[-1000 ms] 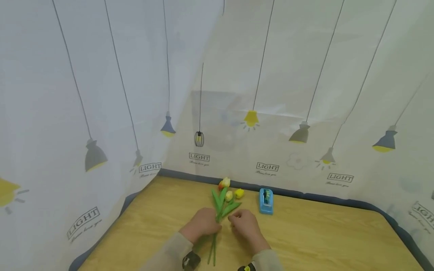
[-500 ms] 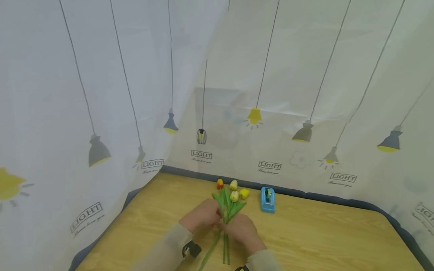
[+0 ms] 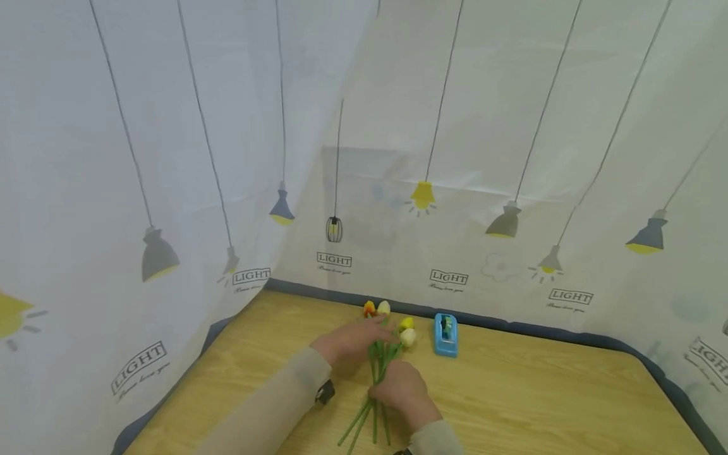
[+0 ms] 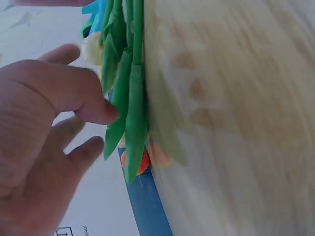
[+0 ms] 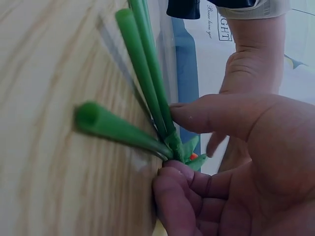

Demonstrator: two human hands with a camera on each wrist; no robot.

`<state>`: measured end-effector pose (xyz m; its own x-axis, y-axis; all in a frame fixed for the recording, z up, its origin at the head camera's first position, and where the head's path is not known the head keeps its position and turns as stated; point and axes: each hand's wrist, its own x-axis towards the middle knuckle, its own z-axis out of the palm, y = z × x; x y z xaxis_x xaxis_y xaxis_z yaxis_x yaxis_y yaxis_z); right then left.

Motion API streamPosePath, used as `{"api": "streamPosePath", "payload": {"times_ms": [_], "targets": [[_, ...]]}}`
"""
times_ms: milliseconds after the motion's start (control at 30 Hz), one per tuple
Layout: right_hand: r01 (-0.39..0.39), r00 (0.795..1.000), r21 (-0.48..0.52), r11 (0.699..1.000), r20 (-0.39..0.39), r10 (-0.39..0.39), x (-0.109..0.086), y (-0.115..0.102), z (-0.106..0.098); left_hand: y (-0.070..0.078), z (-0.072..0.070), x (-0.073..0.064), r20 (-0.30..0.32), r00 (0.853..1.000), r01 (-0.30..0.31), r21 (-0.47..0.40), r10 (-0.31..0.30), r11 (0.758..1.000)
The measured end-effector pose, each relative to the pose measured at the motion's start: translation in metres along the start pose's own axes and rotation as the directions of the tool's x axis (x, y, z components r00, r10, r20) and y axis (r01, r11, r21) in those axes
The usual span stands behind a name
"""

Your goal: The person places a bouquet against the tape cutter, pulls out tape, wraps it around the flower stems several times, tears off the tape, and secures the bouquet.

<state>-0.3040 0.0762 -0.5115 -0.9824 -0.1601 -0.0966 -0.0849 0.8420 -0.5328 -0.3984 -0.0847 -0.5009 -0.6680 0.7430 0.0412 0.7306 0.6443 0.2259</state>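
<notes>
A bunch of artificial tulips lies along the wooden table, its green stems crossing and fanning out toward me. Its heads are a red-orange bloom, a yellow one and cream ones. My right hand grips the stems about midway; in the right wrist view, thumb and curled fingers close round the green stems. Farther up, my left hand reaches over the leaves, partly covering them. Seen from the left wrist, its loosely bent fingers are at the long green leaves without gripping them.
A blue tape dispenser stands to the right of the blooms, near the table's back edge. Behind the wooden table hangs a pale curtain printed with lamps, with a dark blue border along the tabletop.
My left hand has let go of the stems and moved up and forward over the leaves. My right hand has taken hold of the stems, and their lower ends now fan out.
</notes>
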Motion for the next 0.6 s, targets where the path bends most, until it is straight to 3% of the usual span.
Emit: {"api": "streamPosePath", "payload": {"times_ms": [133, 233, 400, 500, 600], "targets": [[0.013, 1.0, 0.0, 1.0, 0.006, -0.013, 0.001, 0.003, 0.0, 0.0, 0.009, 0.004, 0.068, 0.997, 0.02, 0.007, -0.021, 1.0], [0.028, 1.0, -0.002, 1.0, 0.003, -0.028, 0.001, 0.005, -0.001, 0.002, 0.012, 0.007, 0.07, 0.997, 0.013, 0.061, -0.018, 0.998], [0.065, 0.998, -0.001, 0.998, -0.007, -0.065, 0.002, 0.006, 0.0, 0.005, 0.011, 0.012, 0.006, 1.0, -0.01, 0.227, 0.009, 0.974], [0.051, 0.999, 0.03, 0.998, 0.006, -0.051, -0.001, 0.005, 0.001, 0.005, 0.009, 0.013, -0.038, 0.999, 0.024, 0.296, -0.014, 0.955], [0.022, 0.999, 0.05, 0.998, 0.025, -0.023, -0.004, 0.002, 0.0, 0.006, 0.008, 0.012, -0.035, 0.998, 0.064, 0.347, -0.055, 0.936]]}}
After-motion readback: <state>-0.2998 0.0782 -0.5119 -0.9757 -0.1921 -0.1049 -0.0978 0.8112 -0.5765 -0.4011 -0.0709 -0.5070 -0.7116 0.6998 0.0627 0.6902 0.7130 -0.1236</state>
